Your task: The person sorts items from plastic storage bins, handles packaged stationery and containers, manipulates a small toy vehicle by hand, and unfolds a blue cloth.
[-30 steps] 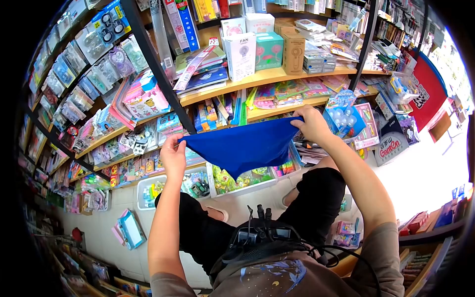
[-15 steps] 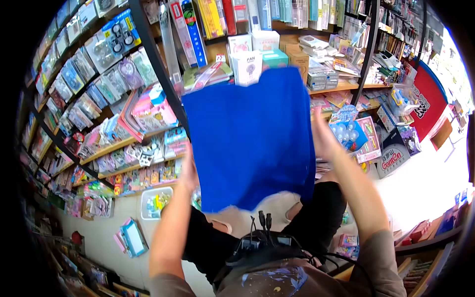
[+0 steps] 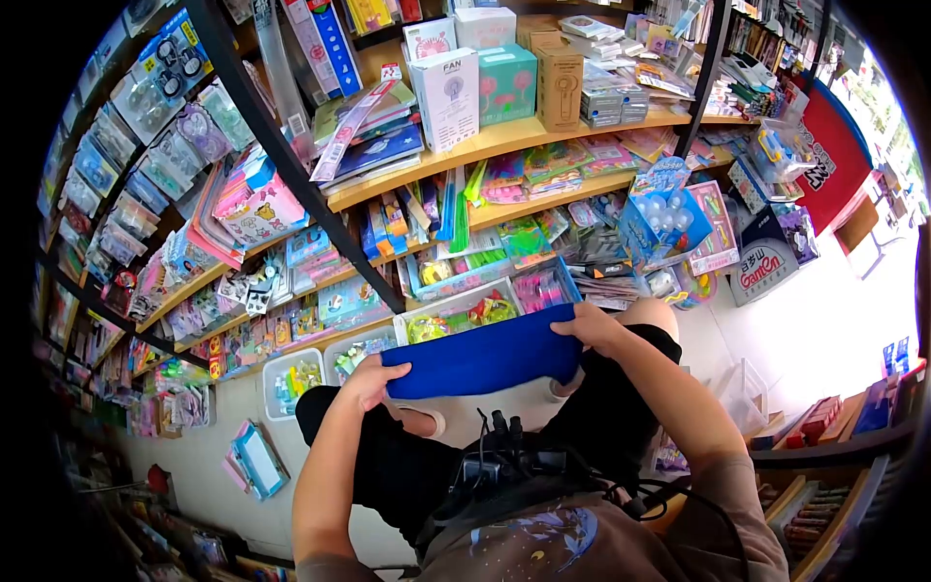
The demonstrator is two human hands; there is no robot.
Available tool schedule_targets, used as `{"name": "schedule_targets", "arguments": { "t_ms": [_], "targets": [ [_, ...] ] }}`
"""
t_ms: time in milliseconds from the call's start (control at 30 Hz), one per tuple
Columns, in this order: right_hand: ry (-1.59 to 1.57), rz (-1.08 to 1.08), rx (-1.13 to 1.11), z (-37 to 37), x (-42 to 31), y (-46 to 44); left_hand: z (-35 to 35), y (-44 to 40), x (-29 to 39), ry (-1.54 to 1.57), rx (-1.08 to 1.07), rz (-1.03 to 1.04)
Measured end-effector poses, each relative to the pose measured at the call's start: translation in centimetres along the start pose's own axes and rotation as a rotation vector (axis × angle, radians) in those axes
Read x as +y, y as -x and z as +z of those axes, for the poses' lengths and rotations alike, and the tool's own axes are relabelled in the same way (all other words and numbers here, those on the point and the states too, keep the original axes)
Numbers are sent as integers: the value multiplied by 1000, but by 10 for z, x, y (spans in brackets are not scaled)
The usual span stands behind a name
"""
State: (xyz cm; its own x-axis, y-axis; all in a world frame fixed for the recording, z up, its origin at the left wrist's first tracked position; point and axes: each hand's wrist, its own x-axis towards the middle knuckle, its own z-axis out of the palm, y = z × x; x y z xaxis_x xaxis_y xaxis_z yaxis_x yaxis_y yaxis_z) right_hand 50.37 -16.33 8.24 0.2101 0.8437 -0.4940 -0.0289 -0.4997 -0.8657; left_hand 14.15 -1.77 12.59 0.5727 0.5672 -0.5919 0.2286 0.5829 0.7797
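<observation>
A plain blue cloth (image 3: 485, 356) is stretched between my two hands, low in front of my knees. From here it shows as a narrow band, sagging a little along its lower edge. My left hand (image 3: 372, 382) pinches the left end, thumb on top. At the upper right corner, my right hand (image 3: 592, 330) has its thumb and fingers closed on the fabric. Just beyond the cloth stands a white bin of bright yellow-green packets (image 3: 464, 318), partly covered by it. The fingers under the cloth are hidden.
Curved wooden shelves (image 3: 504, 145) hold a white fan box (image 3: 448, 100), a teal box (image 3: 507, 85) and stationery. A black shelf post (image 3: 291, 155) rises at left. A blue display box with clear balls (image 3: 667, 218) stands right. A teal-framed item (image 3: 258, 461) lies on the floor.
The blue cloth has come down from a tall spread sheet in front of the shelves to a narrow band near my knees. Both hands have lowered with it. My view has shifted slightly downward.
</observation>
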Motion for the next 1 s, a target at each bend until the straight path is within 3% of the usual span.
{"name": "schedule_targets", "arguments": {
  "t_ms": [67, 100, 167, 200, 267, 333, 367, 467, 533, 567, 600, 667, 700, 800, 833, 900, 933, 967, 1000],
  "targets": [
    [276, -26, 148, -4, 24, -21, -12, -18, -14, -245, 112, -49],
    [340, 2, 186, 3, -4, 3, -13, -25, -18, -360, 209, -59],
    [394, -173, 380, 7, 3, -1, 8, -14, -6, -454, 383, -30],
    [417, -259, 478, 9, 6, -1, 3, -20, -10, -514, 295, 34],
    [501, -371, 297, 8, -10, 7, -12, -38, -21, -631, 113, 161],
    [721, -516, 37, 3, -20, 9, 9, -23, -6, -862, 120, 262],
    [903, -417, -59, 2, -17, 2, 7, -28, -8, -983, 132, 289],
    [1175, -427, 225, 18, -26, 12, 27, -18, 5, -1257, 306, 366],
    [1152, -496, 364, 22, -38, 23, 14, -36, -3, -1317, 378, 481],
    [1128, -537, 366, 18, -42, 21, 3, -44, -9, -1344, 420, 729],
    [1103, -579, 368, 15, -45, 20, 6, -41, -4, -1128, 374, 556],
    [946, -421, 382, 18, -57, 22, 17, -32, 14, -693, 278, 222],
    [866, -342, 389, 21, -61, 22, 22, -30, 16, -451, 224, 197],
    [565, -554, 518, 39, -55, 7, 49, -23, 20, -184, 196, 119],
    [483, -477, 453, 49, -58, 5, 56, -29, 16, -191, 154, 123],
    [487, -613, 277, 77, -53, -2, 77, -33, 7, -28, 52, 107],
    [403, -420, 44, 95, -71, 21, 88, -35, 3, 51, 27, 93],
    [115, -296, -220, 112, -72, 30, 101, -39, -3, 63, 23, 206],
    [169, -274, -291, 120, -74, 33, 109, -42, -7, 76, 19, 318]
  ]
}}
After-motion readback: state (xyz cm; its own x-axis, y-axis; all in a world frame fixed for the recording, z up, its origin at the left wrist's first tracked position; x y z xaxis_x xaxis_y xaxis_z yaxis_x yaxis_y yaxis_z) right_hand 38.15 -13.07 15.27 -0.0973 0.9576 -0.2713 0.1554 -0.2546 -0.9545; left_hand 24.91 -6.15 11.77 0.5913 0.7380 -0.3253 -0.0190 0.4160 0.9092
